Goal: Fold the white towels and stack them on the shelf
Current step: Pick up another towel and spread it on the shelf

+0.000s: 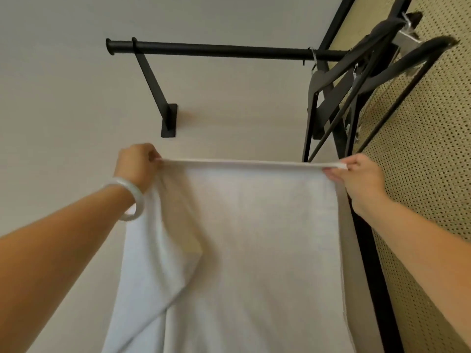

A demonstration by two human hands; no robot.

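Against a wall [63, 98], left hand [136, 164] and right hand [356, 174] pinch a bottom-cropped towel [254, 225].

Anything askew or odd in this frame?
Minor only. The white towel hangs unevenly: it bunches into a diagonal fold under the left hand, flat by the right hand. Black hangers crowd the rail end, tilted.
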